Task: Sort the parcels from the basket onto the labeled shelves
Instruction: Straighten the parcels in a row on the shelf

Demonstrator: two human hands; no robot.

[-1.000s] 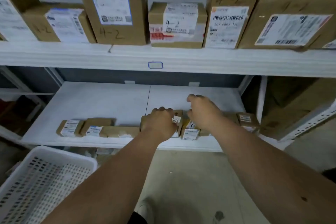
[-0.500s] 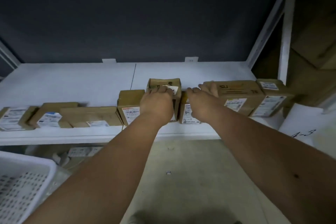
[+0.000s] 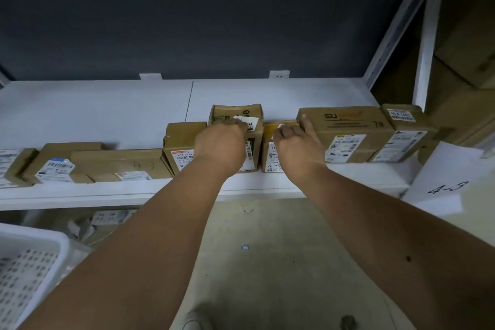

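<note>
On shelf (image 3: 80,115) — both arms out, left hand (image 3: 219,142) & right hand (image 3: 297,147) atop parcels.

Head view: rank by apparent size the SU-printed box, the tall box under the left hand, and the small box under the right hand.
1. SU-printed box, clearly the largest.
2. Tall box under the left hand, much of it hidden.
3. Small box under the right hand, mostly covered, so its rank below the tall box is unsure.
</note>
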